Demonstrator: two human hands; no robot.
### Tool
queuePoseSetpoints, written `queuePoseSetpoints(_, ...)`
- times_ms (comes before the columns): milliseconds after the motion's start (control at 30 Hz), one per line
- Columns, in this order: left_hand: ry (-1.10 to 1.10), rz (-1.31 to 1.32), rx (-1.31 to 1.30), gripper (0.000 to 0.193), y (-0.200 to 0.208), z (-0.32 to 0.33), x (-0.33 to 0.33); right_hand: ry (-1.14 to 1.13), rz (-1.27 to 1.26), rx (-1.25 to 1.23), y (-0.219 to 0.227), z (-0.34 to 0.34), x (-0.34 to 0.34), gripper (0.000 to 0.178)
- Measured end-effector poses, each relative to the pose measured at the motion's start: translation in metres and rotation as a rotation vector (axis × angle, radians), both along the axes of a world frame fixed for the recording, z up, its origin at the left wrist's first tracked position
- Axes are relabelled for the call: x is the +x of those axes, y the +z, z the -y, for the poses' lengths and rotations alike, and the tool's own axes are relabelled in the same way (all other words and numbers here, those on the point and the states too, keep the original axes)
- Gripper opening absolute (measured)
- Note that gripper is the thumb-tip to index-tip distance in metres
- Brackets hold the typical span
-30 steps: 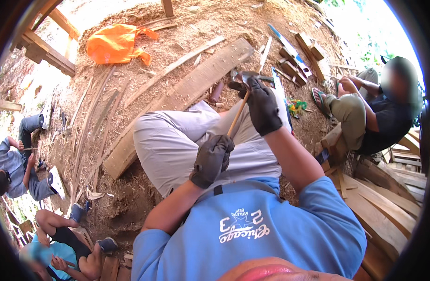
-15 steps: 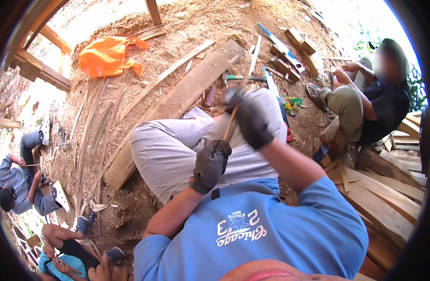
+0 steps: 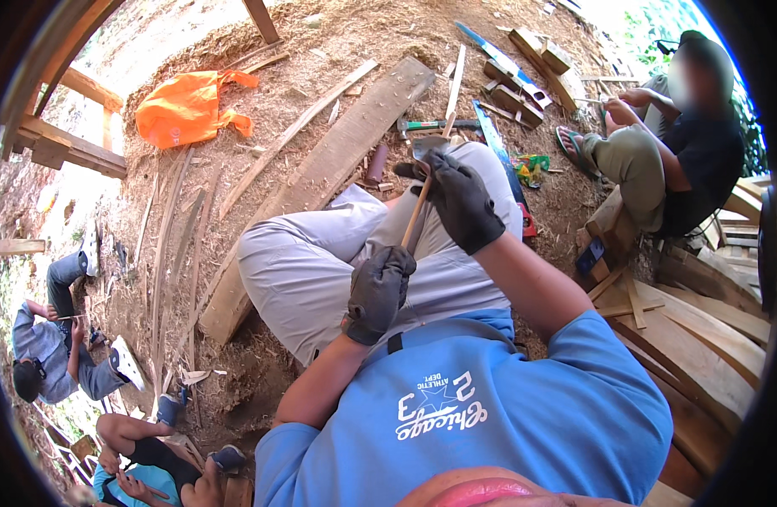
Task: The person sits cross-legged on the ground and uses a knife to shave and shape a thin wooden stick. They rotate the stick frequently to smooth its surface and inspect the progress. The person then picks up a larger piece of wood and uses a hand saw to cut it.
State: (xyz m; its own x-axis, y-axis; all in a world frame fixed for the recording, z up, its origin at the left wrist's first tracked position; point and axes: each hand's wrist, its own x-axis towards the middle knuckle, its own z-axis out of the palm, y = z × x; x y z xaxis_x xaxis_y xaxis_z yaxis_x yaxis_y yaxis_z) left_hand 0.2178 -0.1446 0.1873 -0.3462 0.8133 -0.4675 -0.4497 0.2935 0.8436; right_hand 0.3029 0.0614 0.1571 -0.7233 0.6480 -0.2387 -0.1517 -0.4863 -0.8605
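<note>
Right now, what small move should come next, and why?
Probably draw the metal blade in the right gloved hand slightly along the thin wooden stick, stopping short of the left gloved hand: the left grips the stick nearer the body, the blade sits farther out, and bare stick shows between the hands.

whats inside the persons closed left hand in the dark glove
A thin tan wooden stick enters the dark-gloved left hand; the stretch within the grip is covered.

Near, a blue shirt (image 3: 566,406) bears white words (image 3: 440,424) and numerals (image 3: 464,384); far left, an orange bag (image 3: 181,106) has a mark (image 3: 175,134), seemingly unreadable.
</note>
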Motion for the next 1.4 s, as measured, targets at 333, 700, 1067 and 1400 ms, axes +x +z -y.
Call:
queuePoseSetpoints(333, 0.018, -0.064, -0.079, 0.025, -0.006, 0.004, -0.001, 0.169, 0.170, 0.208, -0.019, -0.013, 0.014, 0.040)
queuePoseSetpoints(700, -0.052, -0.647, 0.001, 0.017, -0.009, 0.007, 0.003, -0.072, 0.130, 0.001, 0.023, -0.011, -0.004, 0.037)
queuePoseSetpoints(1067, -0.059, -0.610, 0.015, 0.026, -0.010, 0.010, 0.004, -0.135, -0.020, -0.144, 0.019, -0.015, -0.002, 0.014)
queuePoseSetpoints(1400, 0.003, -0.759, 0.013, 0.024, -0.023, 0.016, -0.007, -0.013, 0.019, -0.268, 0.009, 0.052, -0.014, 0.018)
